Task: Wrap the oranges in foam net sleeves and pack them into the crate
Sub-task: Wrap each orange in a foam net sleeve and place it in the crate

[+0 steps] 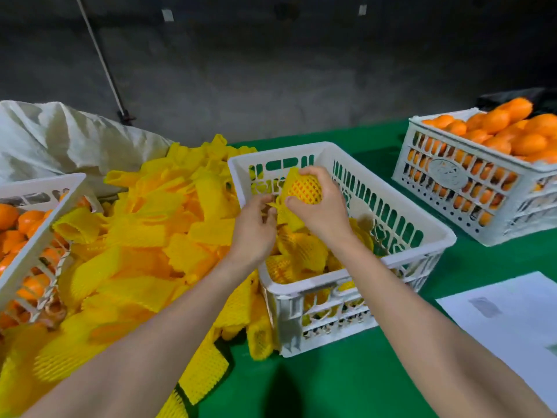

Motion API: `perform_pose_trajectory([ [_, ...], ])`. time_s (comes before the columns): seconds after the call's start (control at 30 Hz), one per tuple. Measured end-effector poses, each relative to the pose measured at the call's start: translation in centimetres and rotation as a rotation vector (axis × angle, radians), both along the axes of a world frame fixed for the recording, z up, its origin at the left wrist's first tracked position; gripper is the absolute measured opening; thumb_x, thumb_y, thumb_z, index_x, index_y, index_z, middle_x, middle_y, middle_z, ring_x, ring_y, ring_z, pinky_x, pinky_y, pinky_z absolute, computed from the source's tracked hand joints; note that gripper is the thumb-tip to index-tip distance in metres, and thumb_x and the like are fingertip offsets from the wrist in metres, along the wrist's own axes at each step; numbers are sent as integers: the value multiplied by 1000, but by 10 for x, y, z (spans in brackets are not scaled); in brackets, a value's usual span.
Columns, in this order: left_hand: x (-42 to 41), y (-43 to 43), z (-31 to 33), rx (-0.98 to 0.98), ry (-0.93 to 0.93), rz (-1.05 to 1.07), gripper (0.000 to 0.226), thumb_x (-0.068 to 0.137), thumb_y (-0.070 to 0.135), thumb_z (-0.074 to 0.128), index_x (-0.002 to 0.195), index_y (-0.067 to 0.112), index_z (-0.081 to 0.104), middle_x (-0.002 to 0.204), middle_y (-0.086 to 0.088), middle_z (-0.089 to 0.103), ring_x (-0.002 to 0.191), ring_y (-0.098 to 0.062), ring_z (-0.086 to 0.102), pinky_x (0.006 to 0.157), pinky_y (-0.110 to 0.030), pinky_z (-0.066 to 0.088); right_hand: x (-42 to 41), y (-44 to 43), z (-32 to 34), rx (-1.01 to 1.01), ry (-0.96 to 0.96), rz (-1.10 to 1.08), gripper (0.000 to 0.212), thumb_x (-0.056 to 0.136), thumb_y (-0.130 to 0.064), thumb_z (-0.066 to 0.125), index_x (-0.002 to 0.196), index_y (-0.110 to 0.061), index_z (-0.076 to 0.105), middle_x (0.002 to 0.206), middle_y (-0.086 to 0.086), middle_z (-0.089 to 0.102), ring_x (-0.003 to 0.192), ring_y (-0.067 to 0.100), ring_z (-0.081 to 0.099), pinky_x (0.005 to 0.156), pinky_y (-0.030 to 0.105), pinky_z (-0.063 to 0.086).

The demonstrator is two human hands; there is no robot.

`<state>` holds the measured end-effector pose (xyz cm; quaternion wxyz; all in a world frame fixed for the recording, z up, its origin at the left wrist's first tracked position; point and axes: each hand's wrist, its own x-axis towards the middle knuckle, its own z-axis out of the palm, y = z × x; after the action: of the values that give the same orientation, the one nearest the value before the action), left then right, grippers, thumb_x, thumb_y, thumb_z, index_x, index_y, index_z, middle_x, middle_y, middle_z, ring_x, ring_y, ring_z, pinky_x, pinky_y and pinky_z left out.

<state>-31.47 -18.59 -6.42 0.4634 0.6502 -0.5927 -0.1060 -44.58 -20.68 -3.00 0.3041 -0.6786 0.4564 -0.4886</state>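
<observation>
The right hand [322, 206] holds an orange [304, 190] up in the air over the middle crate [280, 151]. Its fingers curl around the fruit. The orange sits inside a yellow foam net sleeve [294, 176], and its skin shows through the little holes. The left hand [254, 230] is just beside it and pinches the loose end of the sleeve between thumb and fingers.

The middle crate is white and stands on the green tabletop [346, 381]. Down inside it lie wrapped oranges [301, 251], each in a yellow sleeve. They cover the near part of the bottom.

To the left of the crate there is a big pile of empty sleeves [150, 230]. Some of them touch the crate's side and some reach the near edge of the tabletop. Further left, another white crate [39, 224] holds bare oranges [9, 215]. Behind the pile lies a white sack [60, 140].

Far off to the right stands a third white crate [446, 170], heaped with more bare oranges [506, 128]. Near the right edge, a white sheet of paper [506, 321] lies flat on the tabletop.
</observation>
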Motion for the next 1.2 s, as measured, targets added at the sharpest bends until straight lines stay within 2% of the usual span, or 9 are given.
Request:
perform_pose_trajectory([
  [0.1, -17, 3, -3, 183, -346, -160, 26, 96, 11, 49, 118, 9, 62, 116, -12, 65, 100, -28, 61, 74, -33, 47, -29, -35, -5, 135, 457, -98, 48, 71, -31, 71, 113, -36, 48, 124, 6, 45, 87, 20, 48, 66, 28, 34],
  [0.2, -14, 3, -8, 257, -446, -127, 25, 98, 16, 49, 118, 14, 63, 116, -10, 66, 98, -27, 62, 66, -29, 42, -43, -54, -19, 295, 966, -49, 56, 72, -34, 71, 122, -29, 45, 132, 13, 36, 100, 32, 53, 72, 36, 46],
  [0.4, -13, 7, -10, 203, -405, -163, 24, 98, 11, 48, 115, 12, 65, 119, -7, 66, 101, -24, 61, 70, -28, 44, -41, -62, -43, 428, 1345, 266, 68, 73, -34, 78, 130, -15, 46, 135, 11, 43, 118, 29, 45, 88, 40, 47],
  [0.53, -12, 7, -11, 166, -279, -158, 23, 98, 9, 48, 113, 11, 66, 113, -8, 67, 86, -20, 59, 60, -21, 36, -42, -62, -47, 502, 1350, 332, 75, 77, -36, 75, 137, -12, 38, 139, 10, 43, 121, 30, 46, 95, 45, 46],
  [0.7, 0, 15, -3, 122, 104, -199, 22, 96, -2, 47, 106, 9, 64, 104, -5, 62, 89, -13, 60, 76, -20, 47, -39, -57, -46, 330, 1257, 222, 55, 78, -46, 71, 120, -15, 54, 121, 5, 55, 108, 26, 53, 90, 41, 48],
  [0.8, 26, 25, 7, 103, 460, -172, 21, 97, -5, 44, 102, 7, 61, 95, -7, 62, 80, -13, 61, 67, -19, 53, -36, -51, -43, 129, 1033, 146, 36, 85, -41, 64, 111, -16, 58, 117, 7, 57, 106, 25, 53, 85, 38, 47],
  [1.03, 105, 57, -6, 178, 608, 154, 18, 97, -2, 45, 102, 6, 61, 77, -2, 62, 65, -14, 57, 55, -21, 45, 23, 18, -8, -386, 290, 108, 10, 88, -17, 59, 85, -9, 64, 82, -1, 64, 78, 15, 58, 72, 36, 49],
  [1.1, 119, 67, -12, 216, 598, 185, 19, 97, 0, 46, 103, 6, 63, 77, -1, 63, 65, -16, 58, 59, -27, 43, 63, 49, -8, -396, 339, 298, 14, 87, -25, 59, 92, -12, 64, 89, 0, 65, 83, 17, 58, 72, 33, 46],
  [1.2, 136, 82, -14, 233, 586, 190, 18, 97, -1, 46, 102, 5, 62, 78, -3, 63, 63, -16, 58, 51, -23, 47, 111, 74, -33, -193, 899, 535, 49, 84, -39, 65, 122, -14, 50, 122, 6, 53, 114, 26, 49, 87, 38, 43],
])
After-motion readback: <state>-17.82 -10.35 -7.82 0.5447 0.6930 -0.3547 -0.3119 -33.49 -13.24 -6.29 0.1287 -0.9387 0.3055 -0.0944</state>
